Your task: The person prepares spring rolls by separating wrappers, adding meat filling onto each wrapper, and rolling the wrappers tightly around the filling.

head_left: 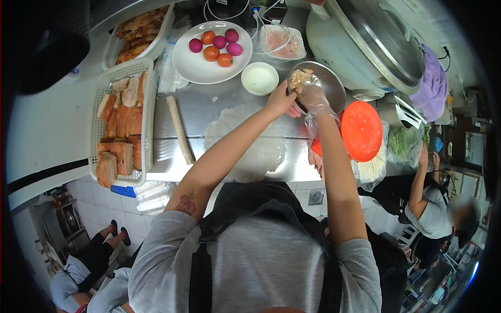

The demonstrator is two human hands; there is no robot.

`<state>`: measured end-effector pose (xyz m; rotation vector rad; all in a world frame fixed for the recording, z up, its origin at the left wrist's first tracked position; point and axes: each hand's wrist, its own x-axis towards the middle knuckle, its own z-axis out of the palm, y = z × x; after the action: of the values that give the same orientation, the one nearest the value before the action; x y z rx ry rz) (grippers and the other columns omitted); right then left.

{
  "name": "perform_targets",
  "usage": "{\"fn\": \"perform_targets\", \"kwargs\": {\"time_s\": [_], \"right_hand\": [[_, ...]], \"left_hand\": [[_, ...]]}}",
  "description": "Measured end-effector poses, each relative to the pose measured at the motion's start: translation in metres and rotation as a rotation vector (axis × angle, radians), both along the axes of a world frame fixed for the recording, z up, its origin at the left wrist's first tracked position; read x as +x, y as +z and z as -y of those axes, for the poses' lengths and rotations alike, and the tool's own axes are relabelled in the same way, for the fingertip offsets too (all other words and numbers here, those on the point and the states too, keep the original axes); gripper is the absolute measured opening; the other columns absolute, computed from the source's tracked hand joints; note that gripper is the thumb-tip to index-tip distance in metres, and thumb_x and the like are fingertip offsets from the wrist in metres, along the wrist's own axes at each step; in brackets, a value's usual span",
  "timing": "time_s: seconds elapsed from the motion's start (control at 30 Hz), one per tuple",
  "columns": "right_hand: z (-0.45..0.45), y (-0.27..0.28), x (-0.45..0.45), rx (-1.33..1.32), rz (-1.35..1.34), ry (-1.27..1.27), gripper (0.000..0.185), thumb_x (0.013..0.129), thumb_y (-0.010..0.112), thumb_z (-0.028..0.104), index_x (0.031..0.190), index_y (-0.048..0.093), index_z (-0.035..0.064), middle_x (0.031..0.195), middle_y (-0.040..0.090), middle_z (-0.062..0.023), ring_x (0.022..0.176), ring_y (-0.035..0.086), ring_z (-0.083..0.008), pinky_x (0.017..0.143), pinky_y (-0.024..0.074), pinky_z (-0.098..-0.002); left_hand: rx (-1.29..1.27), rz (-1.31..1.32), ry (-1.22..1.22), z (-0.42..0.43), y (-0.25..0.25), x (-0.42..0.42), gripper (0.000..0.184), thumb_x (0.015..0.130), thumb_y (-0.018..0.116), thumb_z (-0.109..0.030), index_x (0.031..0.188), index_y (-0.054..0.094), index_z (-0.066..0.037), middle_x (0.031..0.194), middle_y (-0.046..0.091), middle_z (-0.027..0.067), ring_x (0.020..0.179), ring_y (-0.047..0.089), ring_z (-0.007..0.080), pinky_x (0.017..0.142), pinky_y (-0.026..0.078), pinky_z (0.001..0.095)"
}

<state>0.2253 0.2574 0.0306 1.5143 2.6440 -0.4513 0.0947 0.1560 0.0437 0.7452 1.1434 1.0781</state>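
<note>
My left hand (283, 100) grips the near left rim of a steel mixing bowl (334, 86), with fingers closed on it. Inside that bowl is my right hand (313, 98), in a clear plastic glove, its fingers at a lump of pale, chunky filling (301, 78). The glove and bowl hide how its fingers are set. A thin, pale dough sheet (245, 148) lies flat on the steel counter below my forearms. To its left rests a wooden rolling pin (180, 130). Just left of the steel bowl stands a small white bowl (260, 79).
A white plate (182, 68) holds pink and orange eggs. Left stands a basket (147, 151) of browned meat slabs. A large lidded pot (334, 36) is behind, with a red plastic lid (361, 131) at right. A co-worker (430, 208) stands at far right; others are lower left.
</note>
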Motion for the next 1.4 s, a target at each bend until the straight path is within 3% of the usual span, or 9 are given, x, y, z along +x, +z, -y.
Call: {"fn": "perform_targets", "kwargs": {"time_s": [0.2,0.33,0.37,0.47,0.57,0.67,1.0,1.23,1.4], "right_hand": [[0.02,0.029,0.006,0.159,-0.411,-0.111,0.039,0.085,0.066,0.038,0.108,0.073,0.0071,0.101,0.073,-0.0157,0.096,0.07,-0.0311,0.085,0.0537,-0.0427],[0.024,0.022,-0.005,-0.009,-0.076,-0.319,0.042,0.08,0.071,0.043,0.101,0.075,0.0065,0.098,0.074,-0.0145,0.096,0.07,-0.0321,0.086,0.0544,-0.0399],[0.025,0.023,-0.002,-0.002,-0.101,-0.294,0.047,0.081,0.066,0.045,0.097,0.074,0.0017,0.098,0.072,-0.0219,0.099,0.068,-0.0354,0.086,0.0536,-0.0426],[0.036,0.081,-0.005,-0.054,0.139,-0.052,0.049,0.082,0.065,0.047,0.109,0.073,0.0066,0.113,0.069,-0.0219,0.11,0.066,-0.0334,0.094,0.0515,-0.0395],[0.023,0.027,0.007,-0.005,0.108,-0.255,0.05,0.083,0.066,0.048,0.122,0.069,0.0175,0.125,0.066,-0.0172,0.118,0.063,-0.0305,0.101,0.0476,-0.0391],[0.024,0.029,-0.002,-0.124,0.187,-0.141,0.054,0.084,0.065,0.049,0.131,0.064,0.0214,0.132,0.063,-0.0138,0.124,0.059,-0.0296,0.106,0.0432,-0.0405],[0.01,-0.006,-0.016,-0.056,0.209,0.013,0.044,0.088,0.059,0.044,0.11,0.073,0.0081,0.116,0.069,-0.019,0.107,0.068,-0.032,0.09,0.0541,-0.0417],[0.03,0.023,0.009,-0.132,0.142,-0.089,0.06,0.092,0.054,0.047,0.142,0.052,0.0139,0.143,0.054,-0.0151,0.131,0.053,-0.0325,0.106,0.0433,-0.0471],[0.029,0.025,0.005,-0.069,0.306,-0.126,0.063,0.088,0.062,0.049,0.141,0.055,0.0161,0.144,0.054,-0.0128,0.132,0.053,-0.0277,0.105,0.0451,-0.0433]], "left_hand": [[-0.027,0.001,-0.027,0.004,-0.002,-0.007,0.058,0.099,0.045,-0.012,0.151,0.018,-0.009,0.088,0.068,0.0243,0.071,0.073,0.03,0.058,0.062,0.0359],[-0.026,0.001,-0.013,0.005,0.0,-0.002,0.058,0.1,0.045,-0.012,0.152,0.018,-0.01,0.09,0.068,0.0243,0.072,0.073,0.0301,0.061,0.063,0.0363],[-0.015,0.001,-0.009,0.006,0.0,-0.002,0.059,0.1,0.045,-0.013,0.152,0.018,-0.011,0.09,0.068,0.0243,0.072,0.073,0.03,0.061,0.063,0.0363],[-0.015,0.009,0.002,0.01,-0.003,-0.002,0.06,0.101,0.045,-0.013,0.153,0.016,-0.013,0.09,0.068,0.024,0.073,0.073,0.03,0.061,0.063,0.0362],[-0.047,0.019,-0.005,0.013,-0.006,-0.003,0.061,0.101,0.046,-0.014,0.154,0.015,-0.014,0.09,0.068,0.024,0.073,0.073,0.0303,0.062,0.063,0.0363],[-0.019,0.021,-0.003,0.012,0.002,-0.002,0.06,0.102,0.047,-0.016,0.153,0.016,-0.013,0.091,0.068,0.0244,0.073,0.073,0.0307,0.062,0.063,0.0368],[-0.032,0.046,-0.012,0.014,0.003,-0.004,0.055,0.102,0.049,-0.015,0.149,0.022,-0.012,0.093,0.066,0.0253,0.077,0.073,0.0315,0.066,0.064,0.0404],[-0.063,0.077,0.052,0.017,-0.003,0.002,0.06,0.101,0.052,-0.013,0.151,0.02,-0.01,0.097,0.066,0.0264,0.079,0.073,0.0328,0.07,0.064,0.0409],[-0.018,0.093,0.054,0.02,-0.008,0.005,0.062,0.101,0.053,-0.016,0.153,0.018,-0.013,0.099,0.067,0.0247,0.081,0.073,0.033,0.071,0.064,0.04]]}}
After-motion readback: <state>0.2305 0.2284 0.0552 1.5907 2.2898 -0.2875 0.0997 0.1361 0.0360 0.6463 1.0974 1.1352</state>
